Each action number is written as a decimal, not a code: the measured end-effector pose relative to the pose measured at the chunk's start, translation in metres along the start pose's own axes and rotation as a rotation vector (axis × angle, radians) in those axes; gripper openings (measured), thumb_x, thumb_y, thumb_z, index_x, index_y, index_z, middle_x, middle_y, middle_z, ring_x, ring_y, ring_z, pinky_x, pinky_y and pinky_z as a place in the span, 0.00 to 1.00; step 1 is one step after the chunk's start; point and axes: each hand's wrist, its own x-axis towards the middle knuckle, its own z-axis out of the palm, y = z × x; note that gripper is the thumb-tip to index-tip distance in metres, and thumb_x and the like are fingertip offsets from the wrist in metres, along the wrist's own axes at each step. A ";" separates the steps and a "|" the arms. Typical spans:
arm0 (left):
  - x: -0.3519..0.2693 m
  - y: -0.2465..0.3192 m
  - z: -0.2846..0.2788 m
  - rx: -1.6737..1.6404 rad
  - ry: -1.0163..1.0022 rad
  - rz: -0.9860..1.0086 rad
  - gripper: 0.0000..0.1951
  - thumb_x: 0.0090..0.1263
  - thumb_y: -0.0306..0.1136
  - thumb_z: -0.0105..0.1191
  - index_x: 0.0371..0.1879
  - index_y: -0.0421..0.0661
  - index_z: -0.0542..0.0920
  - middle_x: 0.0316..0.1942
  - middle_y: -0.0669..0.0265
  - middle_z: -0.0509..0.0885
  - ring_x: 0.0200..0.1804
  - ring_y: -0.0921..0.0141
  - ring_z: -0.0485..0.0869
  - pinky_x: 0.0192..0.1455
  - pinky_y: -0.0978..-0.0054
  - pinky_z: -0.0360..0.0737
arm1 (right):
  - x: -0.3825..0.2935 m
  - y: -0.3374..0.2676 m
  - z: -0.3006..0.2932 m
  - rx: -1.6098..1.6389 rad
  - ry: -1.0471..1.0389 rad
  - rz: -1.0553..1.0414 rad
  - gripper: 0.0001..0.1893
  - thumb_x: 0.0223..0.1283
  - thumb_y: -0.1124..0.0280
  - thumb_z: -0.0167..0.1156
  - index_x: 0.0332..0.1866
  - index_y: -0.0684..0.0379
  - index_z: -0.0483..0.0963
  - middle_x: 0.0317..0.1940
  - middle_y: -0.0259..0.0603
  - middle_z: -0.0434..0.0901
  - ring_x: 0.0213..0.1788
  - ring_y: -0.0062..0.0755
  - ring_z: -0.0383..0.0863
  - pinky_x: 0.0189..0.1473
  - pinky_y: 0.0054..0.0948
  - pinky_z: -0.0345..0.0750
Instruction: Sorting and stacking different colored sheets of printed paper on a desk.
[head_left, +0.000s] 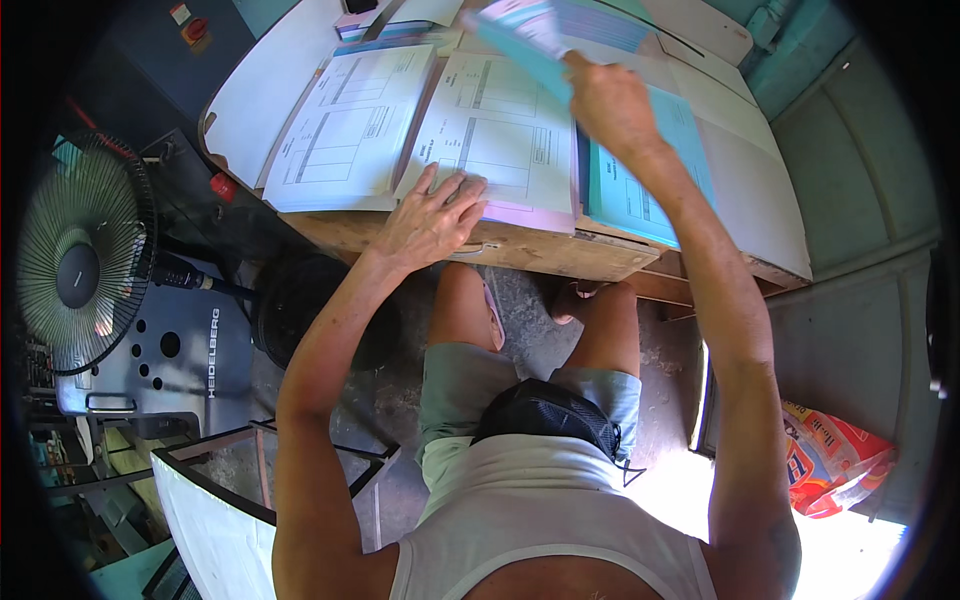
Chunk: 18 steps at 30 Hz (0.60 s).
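My left hand (435, 221) rests on the lower edge of a stack of white printed forms (510, 142), its fingers slightly spread and gripping nothing. Pink sheets (529, 216) show beneath that stack's front edge. In my right hand (615, 105) is a set of blue sheets (525, 52), raised above the table and blurred; paler printed paper shows along its upper side. To the left lies another stack of white forms (349, 127). A stack of blue printed forms (630, 187) sits to the right, partly covered by my right forearm.
The white tabletop (750, 187) has a wooden drawer (480, 244) below its front edge. More paper stacks (600, 26) lie at the back. A pedestal fan (79, 274) and a Heidelberg machine (172, 360) stand left. A red plastic bag (832, 457) is at right.
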 end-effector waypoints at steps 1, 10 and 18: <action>0.000 0.001 0.001 -0.001 -0.002 -0.005 0.11 0.68 0.32 0.59 0.47 0.45 0.87 0.61 0.65 0.83 0.64 0.64 0.80 0.68 0.48 0.76 | -0.004 -0.017 0.006 -0.009 -0.046 -0.032 0.19 0.56 0.75 0.58 0.55 0.58 0.80 0.32 0.57 0.87 0.36 0.57 0.89 0.43 0.50 0.85; 0.004 -0.009 -0.024 -0.570 0.023 -0.193 0.09 0.62 0.25 0.64 0.42 0.41 0.88 0.51 0.57 0.88 0.51 0.58 0.86 0.56 0.63 0.84 | -0.054 -0.068 0.013 0.101 -0.396 -0.252 0.13 0.60 0.72 0.59 0.48 0.63 0.81 0.30 0.57 0.86 0.35 0.57 0.89 0.41 0.49 0.84; 0.012 -0.017 -0.040 -0.199 0.163 -0.202 0.09 0.61 0.27 0.66 0.40 0.46 0.89 0.49 0.65 0.88 0.50 0.61 0.86 0.55 0.58 0.82 | -0.070 -0.064 -0.002 0.286 -0.361 -0.244 0.17 0.62 0.60 0.67 0.47 0.63 0.81 0.37 0.57 0.87 0.44 0.56 0.88 0.48 0.48 0.83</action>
